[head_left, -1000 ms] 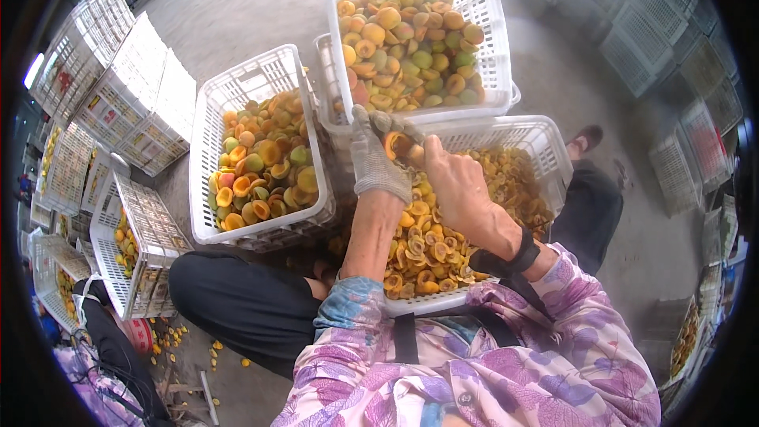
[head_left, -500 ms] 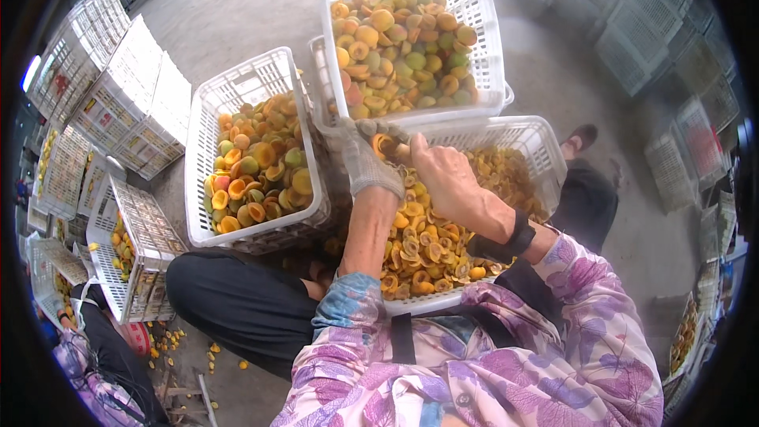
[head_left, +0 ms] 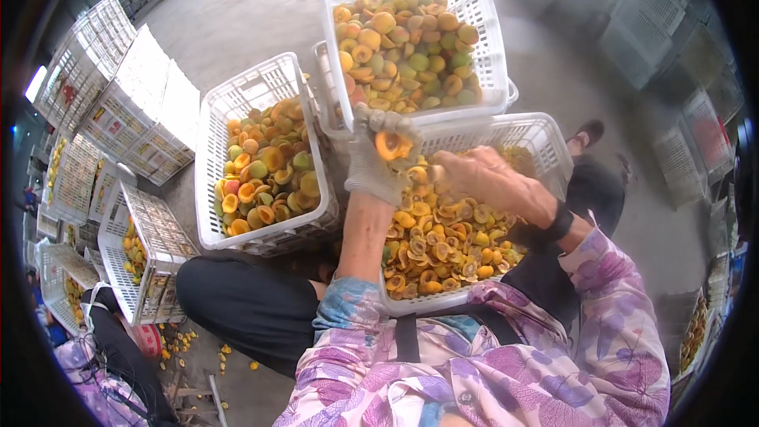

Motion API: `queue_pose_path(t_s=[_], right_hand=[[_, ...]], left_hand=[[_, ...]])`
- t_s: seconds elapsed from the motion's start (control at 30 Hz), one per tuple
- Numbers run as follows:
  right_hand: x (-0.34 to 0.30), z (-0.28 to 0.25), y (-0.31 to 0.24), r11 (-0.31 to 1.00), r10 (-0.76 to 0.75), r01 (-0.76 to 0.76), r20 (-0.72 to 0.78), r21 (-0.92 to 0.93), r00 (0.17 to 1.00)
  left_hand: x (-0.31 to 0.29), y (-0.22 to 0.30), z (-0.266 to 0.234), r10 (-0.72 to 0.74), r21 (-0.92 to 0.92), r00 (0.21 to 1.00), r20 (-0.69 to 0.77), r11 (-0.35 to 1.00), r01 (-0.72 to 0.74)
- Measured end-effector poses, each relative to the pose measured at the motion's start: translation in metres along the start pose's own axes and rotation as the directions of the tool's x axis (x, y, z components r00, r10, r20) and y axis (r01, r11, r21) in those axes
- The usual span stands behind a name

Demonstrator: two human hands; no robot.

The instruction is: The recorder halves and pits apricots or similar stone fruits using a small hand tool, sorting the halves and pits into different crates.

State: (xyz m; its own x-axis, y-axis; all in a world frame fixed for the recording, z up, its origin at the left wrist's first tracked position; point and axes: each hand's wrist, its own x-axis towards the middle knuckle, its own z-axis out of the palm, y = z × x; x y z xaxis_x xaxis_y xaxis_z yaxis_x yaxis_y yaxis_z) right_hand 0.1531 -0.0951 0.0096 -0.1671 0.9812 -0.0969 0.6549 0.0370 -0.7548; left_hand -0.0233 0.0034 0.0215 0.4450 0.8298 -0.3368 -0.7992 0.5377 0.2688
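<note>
My left hand point(head_left: 375, 160), in a pale grey knit glove, grips an apricot half point(head_left: 393, 145) with its orange, hollowed cut face turned up. To its right is my right hand point(head_left: 490, 178), ungloved and slightly blurred, its fingers closed. Whatever those fingers hold is too small and smeared to make out. Both hands are over a white crate point(head_left: 423, 302) between my legs, filled with small yellow-brown cut fruit pieces point(head_left: 443, 245). A gap separates the right hand from the apricot half.
Beyond my hands, a tilted white crate point(head_left: 496, 47) holds apricots, some halved. Another crate of apricots point(head_left: 207, 174) stands at the left. More crates point(head_left: 146, 111) are stacked further left. Fruit bits point(head_left: 178, 340) litter the floor near another person's dark-trousered leg point(head_left: 130, 356).
My right hand has moved right and slightly down, away from the left. The left hand has turned so the apricot half's hollow face shows. The view has shifted slightly.
</note>
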Motion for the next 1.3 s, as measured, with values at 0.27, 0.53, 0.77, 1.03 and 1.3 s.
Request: queue_pose_path(t_s=[0.27, 0.53, 0.77, 1.03, 1.3], right_hand=[[0.007, 0.031, -0.023, 0.988, -0.15, 0.148, -0.419, -0.039, 0.896], [0.028, 0.064, -0.05, 0.998, 0.045, -0.06, -0.557, -0.008, 0.829], [0.041, 0.074, -0.048, 0.937, 0.268, -0.098, -0.515, 0.334, 0.814], [0.028, 0.044, -0.044, 0.976, -0.217, 0.188, -0.364, -0.112, 0.906], [0.029, 0.019, -0.044, 0.931, -0.181, 0.041, -0.361, -0.363, 0.915]], left_hand=[[0.035, -0.015, -0.028, 0.379, 0.245, 0.895, 0.236, 0.868, -0.433], [0.005, -0.025, 0.007, 0.357, 0.103, 0.921, 0.156, 0.921, -0.375], [0.008, -0.017, -0.003, 0.369, 0.121, 0.881, 0.296, 0.9, -0.418], [0.015, -0.02, -0.014, 0.309, 0.17, 0.93, 0.197, 0.924, -0.343], [-0.001, -0.013, 0.007, 0.158, 0.323, 0.959, 0.234, 0.918, -0.23]])
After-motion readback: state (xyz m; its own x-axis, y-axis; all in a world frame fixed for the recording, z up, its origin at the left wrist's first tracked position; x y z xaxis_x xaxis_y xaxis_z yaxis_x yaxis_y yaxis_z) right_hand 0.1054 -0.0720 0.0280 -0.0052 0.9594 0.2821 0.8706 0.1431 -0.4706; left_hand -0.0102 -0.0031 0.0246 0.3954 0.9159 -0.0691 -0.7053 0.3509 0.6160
